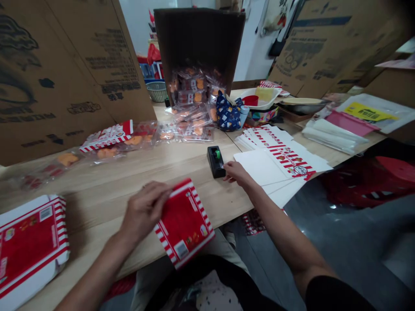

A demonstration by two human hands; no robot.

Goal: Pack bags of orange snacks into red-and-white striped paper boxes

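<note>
My left hand [146, 208] grips a red carton [186, 220] with red-and-white striped edges, thumb and fingers pinching its upper left corner. The carton is tilted over the table's front edge, above my lap, and a barcode shows near its lower corner. Beside a black tape dispenser [215, 162] with a green core, my right hand [236, 172] has its fingers pinched together at the dispenser's front end. A strip of tape between those fingers seems likely from their place, but it is too small to make out. Flat striped white cartons [269, 166] lie stacked just right of that hand.
Packaged orange pieces [194, 97] spill from an upright open box [199, 39] at the back. A red carton [32, 242] lies at left; a smaller striped box [106, 137] rests near the large cardboard box [71, 73]. Plastic bags [335, 136] and a red stool [382, 181] are at right.
</note>
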